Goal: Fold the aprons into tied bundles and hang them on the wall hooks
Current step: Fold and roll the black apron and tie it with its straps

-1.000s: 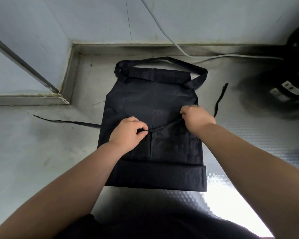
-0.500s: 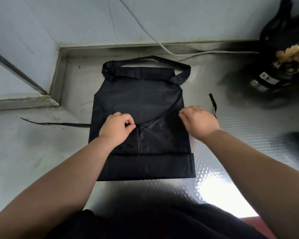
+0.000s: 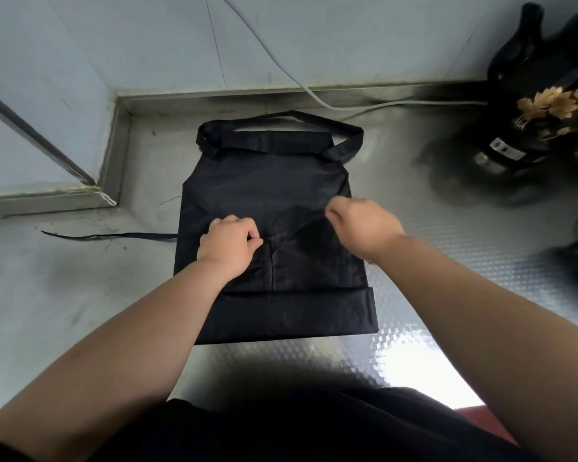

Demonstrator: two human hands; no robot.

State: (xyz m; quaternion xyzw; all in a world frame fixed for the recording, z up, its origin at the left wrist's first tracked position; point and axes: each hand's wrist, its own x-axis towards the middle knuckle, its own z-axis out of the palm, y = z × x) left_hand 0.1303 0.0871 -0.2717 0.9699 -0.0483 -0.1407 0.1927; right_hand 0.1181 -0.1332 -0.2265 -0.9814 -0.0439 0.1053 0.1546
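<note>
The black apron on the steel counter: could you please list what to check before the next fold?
1. Apron flat on the counter: ok.
2. Bottom hem folded up: ok.
3. Left hand pinches the right tie: ok.
4. Right hand grips the same tie: ok, though blurred.
5. Left tie gathered in: not ok, it trails across the counter.
6. Neck loop lying flat: ok.

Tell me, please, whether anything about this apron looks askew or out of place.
The apron's left tie trails loose across the counter, while the left hand and right hand pinch the other tie over the cloth. The neck strap sits lopsided, poking out on the right. Nothing spilled or torn.
</note>
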